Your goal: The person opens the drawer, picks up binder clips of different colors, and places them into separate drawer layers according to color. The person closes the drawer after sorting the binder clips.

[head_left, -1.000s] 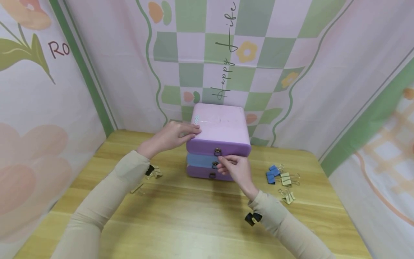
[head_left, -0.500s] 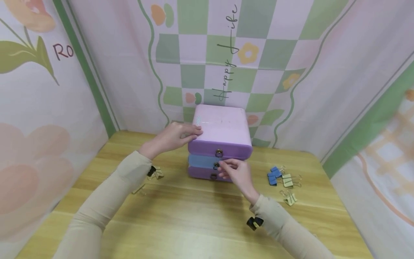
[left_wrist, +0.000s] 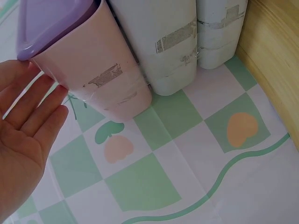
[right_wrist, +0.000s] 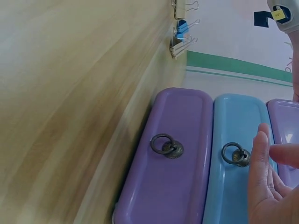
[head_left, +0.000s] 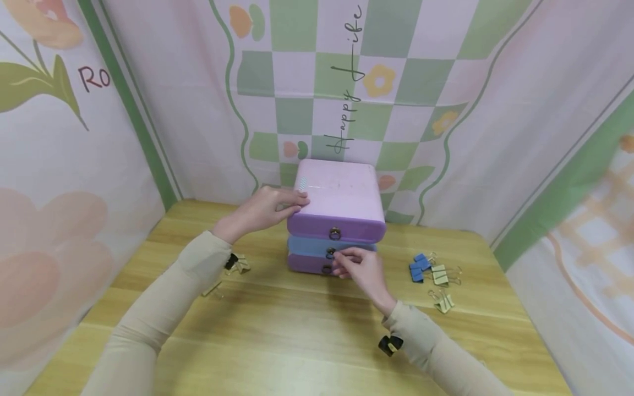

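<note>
A small chest of drawers (head_left: 346, 192) with a pink top stands at the table's back. My left hand (head_left: 267, 206) rests its fingertips on the top's left front edge; in the left wrist view its fingers (left_wrist: 39, 100) lie nearly straight beside the pink shell (left_wrist: 88, 70). My right hand (head_left: 364, 269) is in front of the blue middle drawer (head_left: 307, 245), thumb and forefinger close together, fingers mostly straight. Right beside these fingers, the blue drawer's ring pull (right_wrist: 231, 153) shows free in the right wrist view. Purple drawers sit above (head_left: 307, 225) and below (right_wrist: 184, 186).
Blue binder clips (head_left: 417, 270) and cream binder clips (head_left: 440, 275) lie to the right of the chest. More clips (head_left: 241, 265) lie at the left, near the left sleeve. A patterned curtain (head_left: 342, 71) hangs right behind the wooden table (head_left: 277, 330).
My right hand has moved slightly down, from just under the top drawer to about the level of the middle and bottom pulls. The left hand stays on the chest.
</note>
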Available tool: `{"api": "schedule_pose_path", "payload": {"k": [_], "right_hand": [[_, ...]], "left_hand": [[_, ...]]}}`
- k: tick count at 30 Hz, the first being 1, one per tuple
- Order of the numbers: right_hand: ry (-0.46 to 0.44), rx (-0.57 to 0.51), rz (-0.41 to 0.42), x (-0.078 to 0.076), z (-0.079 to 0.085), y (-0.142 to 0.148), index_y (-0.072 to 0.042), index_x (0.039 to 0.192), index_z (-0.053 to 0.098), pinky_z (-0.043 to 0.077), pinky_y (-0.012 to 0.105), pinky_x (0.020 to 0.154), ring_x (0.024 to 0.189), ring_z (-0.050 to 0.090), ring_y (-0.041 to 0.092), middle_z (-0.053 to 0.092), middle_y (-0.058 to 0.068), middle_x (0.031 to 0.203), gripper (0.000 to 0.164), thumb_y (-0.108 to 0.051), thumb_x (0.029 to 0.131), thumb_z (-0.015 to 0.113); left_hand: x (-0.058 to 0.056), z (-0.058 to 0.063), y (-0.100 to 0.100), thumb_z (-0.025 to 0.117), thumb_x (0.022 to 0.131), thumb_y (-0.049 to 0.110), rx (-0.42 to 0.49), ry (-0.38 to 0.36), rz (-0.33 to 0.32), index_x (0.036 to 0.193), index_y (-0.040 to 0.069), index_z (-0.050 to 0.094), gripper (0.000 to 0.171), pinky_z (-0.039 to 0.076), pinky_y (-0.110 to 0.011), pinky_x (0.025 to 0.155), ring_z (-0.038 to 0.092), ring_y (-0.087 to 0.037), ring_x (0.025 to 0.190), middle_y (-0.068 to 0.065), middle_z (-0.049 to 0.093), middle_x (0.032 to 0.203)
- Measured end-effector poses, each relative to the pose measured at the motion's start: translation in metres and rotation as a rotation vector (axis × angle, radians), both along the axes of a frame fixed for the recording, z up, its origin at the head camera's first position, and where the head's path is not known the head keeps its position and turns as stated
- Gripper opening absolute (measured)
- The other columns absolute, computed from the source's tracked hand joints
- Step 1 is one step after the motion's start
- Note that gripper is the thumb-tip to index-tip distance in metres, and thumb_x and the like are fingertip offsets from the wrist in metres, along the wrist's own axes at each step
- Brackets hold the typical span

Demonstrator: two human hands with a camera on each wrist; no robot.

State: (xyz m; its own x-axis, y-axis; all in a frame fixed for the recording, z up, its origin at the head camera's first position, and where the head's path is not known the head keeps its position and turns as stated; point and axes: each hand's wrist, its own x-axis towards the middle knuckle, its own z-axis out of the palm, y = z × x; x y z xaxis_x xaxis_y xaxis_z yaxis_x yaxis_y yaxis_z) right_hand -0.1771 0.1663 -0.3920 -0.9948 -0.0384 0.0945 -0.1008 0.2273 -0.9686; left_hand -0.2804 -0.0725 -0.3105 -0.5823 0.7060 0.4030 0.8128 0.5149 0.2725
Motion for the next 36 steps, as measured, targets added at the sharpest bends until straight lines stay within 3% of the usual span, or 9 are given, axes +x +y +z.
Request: {"api": "schedule_pose_path", "payload": {"k": [4,13,20,24,36], "right_hand": [[-0.046,0.011,-0.01,0.001,0.0,-0.001,0.008,0.097,0.061,0.054,0.041,0.062,0.067,0.065,0.033,0.065,0.025,0.082,0.025,-0.013,0.083,0.061],[0.022,0.017,-0.03,-0.009,-0.032,0.005,0.001,0.092,0.064,0.055,0.034,0.054,0.059,0.065,0.022,0.067,0.014,0.074,0.022,-0.017,0.081,0.064],[-0.076,0.038,-0.03,-0.006,-0.025,0.006,0.001,0.095,0.064,0.055,0.037,0.059,0.067,0.065,0.03,0.067,0.019,0.082,0.022,-0.018,0.082,0.063],[-0.06,0.068,-0.053,-0.01,-0.037,0.009,-0.003,0.093,0.065,0.055,0.037,0.059,0.065,0.066,0.027,0.068,0.014,0.079,0.022,-0.021,0.081,0.064],[-0.069,0.101,-0.073,-0.01,-0.042,0.008,-0.006,0.089,0.066,0.054,0.045,0.063,0.064,0.066,0.026,0.068,0.012,0.078,0.018,-0.021,0.079,0.066]], "left_hand": [[0.001,0.0,0.0,0.056,0.087,0.023,-0.002,-0.005,0.01,0.113,0.021,0.06,0.027,0.045,-0.028,0.092,0.053,-0.012,0.11,0.004,0.055,0.123],[0.001,0.0,-0.001,0.056,0.087,0.024,-0.003,-0.003,0.017,0.114,0.021,0.06,0.027,0.045,-0.027,0.091,0.053,-0.011,0.11,0.005,0.055,0.122],[0.001,0.0,0.0,0.056,0.087,0.024,-0.008,-0.002,0.016,0.114,0.021,0.06,0.027,0.045,-0.027,0.09,0.053,-0.011,0.11,0.005,0.055,0.122],[0.001,0.0,0.0,0.056,0.087,0.024,-0.009,-0.005,0.019,0.114,0.022,0.06,0.027,0.045,-0.028,0.09,0.054,-0.011,0.109,0.005,0.055,0.122],[0.001,0.0,0.0,0.055,0.087,0.025,-0.011,-0.02,0.023,0.115,0.023,0.059,0.028,0.044,-0.029,0.092,0.053,-0.012,0.111,0.006,0.054,0.123]]}}
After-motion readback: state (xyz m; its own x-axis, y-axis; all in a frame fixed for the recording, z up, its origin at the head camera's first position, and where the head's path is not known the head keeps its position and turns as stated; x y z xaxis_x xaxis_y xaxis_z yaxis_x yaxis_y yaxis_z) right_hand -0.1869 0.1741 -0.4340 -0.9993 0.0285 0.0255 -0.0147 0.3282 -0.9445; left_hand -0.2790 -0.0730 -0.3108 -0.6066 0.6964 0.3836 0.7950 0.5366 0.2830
